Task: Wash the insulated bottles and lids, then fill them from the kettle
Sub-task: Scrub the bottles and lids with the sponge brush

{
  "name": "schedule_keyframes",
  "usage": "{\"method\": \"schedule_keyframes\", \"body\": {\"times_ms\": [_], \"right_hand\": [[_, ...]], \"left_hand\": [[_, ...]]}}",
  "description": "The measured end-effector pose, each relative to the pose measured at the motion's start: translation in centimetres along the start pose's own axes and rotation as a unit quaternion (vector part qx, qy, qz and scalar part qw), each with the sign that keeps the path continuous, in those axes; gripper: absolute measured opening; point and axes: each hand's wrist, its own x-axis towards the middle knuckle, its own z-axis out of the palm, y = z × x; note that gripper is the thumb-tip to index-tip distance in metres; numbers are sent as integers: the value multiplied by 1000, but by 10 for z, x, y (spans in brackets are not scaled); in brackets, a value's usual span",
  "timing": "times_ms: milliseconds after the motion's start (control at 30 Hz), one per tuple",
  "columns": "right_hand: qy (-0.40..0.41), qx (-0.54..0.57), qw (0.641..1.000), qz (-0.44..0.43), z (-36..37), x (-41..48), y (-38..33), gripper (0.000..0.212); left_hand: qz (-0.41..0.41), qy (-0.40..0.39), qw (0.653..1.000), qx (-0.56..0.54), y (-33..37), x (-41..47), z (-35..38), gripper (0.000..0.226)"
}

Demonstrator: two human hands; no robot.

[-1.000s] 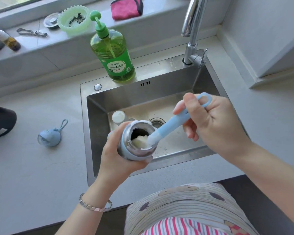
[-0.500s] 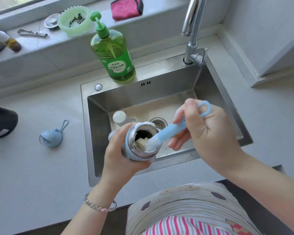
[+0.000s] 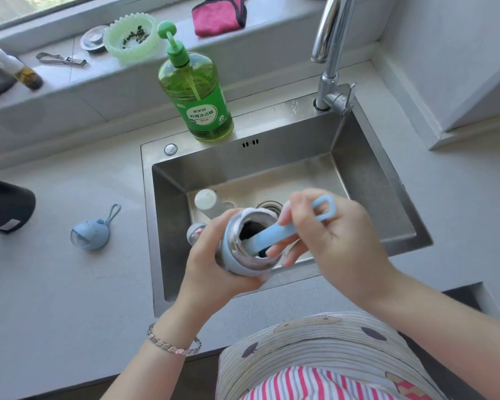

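My left hand (image 3: 214, 264) grips a steel insulated bottle (image 3: 243, 255) with a pale blue body, tilted over the sink's front edge, its mouth facing me. My right hand (image 3: 329, 241) holds a light blue bottle brush (image 3: 274, 235) whose sponge head is deep inside the bottle; foam sits on the rim. A second bottle with a white cap (image 3: 207, 200) lies in the sink (image 3: 373, 183). A small lid (image 3: 195, 232) shows behind my left thumb. A blue lid with a loop strap (image 3: 91, 233) rests on the counter to the left.
A green dish soap pump bottle (image 3: 197, 93) stands on the sink's back rim, the faucet (image 3: 329, 53) at the back right. On the sill lie a pink cloth (image 3: 218, 15), a green basket (image 3: 130, 36), a peeler and a small bottle. A dark object (image 3: 3, 209) sits at far left.
The brush has gone deeper into the bottle, so the white sponge no longer shows at the mouth. My right hand moved closer to the rim.
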Motion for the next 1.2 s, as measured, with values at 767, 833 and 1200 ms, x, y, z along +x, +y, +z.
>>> {"method": "schedule_keyframes", "body": {"times_ms": [767,833,1200], "right_hand": [[-65,22,997,-45,-15,32,-19,21],[-77,-25,995,-62,-10,29,-9,19],[-77,-94,991,-55,-11,18,10,30]], "left_hand": [[-87,-99,987,-92,2,0,-6,81],[-80,-101,988,-80,2,1,-6,81],[-1,-45,998,34,-3,3,-13,82]]}}
